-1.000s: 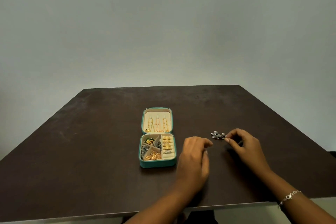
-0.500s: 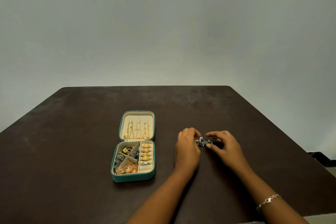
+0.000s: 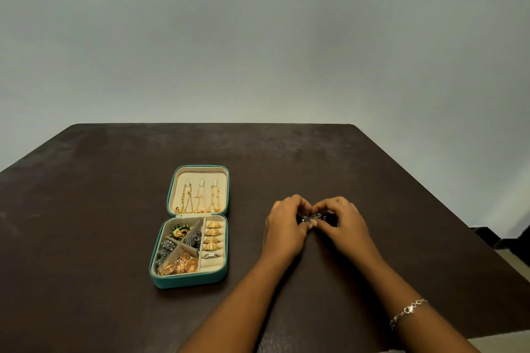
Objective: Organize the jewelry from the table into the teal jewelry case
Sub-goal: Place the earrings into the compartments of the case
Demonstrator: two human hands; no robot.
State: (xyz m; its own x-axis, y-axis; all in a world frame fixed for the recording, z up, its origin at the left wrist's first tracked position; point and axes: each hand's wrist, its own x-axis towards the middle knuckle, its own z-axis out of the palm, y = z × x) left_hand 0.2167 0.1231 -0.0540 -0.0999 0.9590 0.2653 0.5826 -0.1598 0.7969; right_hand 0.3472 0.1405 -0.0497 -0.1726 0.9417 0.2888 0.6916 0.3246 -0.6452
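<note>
On the near right, a silver bracelet (image 3: 408, 311) is sitting on the right wrist; it is being worn and probably does not belong to the items being sorted. To the left, the teal jewelry case (image 3: 189, 281) is lying fully open on the table (image 3: 86, 238), with its tray toward the near edge so that every compartment is facing upward for loading. Diagonal dividers are splitting the left part of the tray into four cells, which are holding rose-gold pieces (image 3: 183, 265), dark silver pieces and one green-and-gold piece. The ring rolls (image 3: 212, 241) on the right are gripping four gold domed rings and one silver ring in a row. Right of the case and well apart from it, the left hand (image 3: 286, 228) and the right hand (image 3: 342, 225) are meeting with curled fingers, both pinching a dark silver piece (image 3: 311, 217) between their fingertips just above the table. Two hands are probably being used because the piece is small and intricate; whether it is being gathered or untangled cannot be told. Farther back, the lid (image 3: 172, 195) is lying flat, and three gold chains (image 3: 200, 199) are hanging from its hooks, separated to prevent tangling. A plain wall (image 3: 258, 37) is standing beyond the far table edge.
</note>
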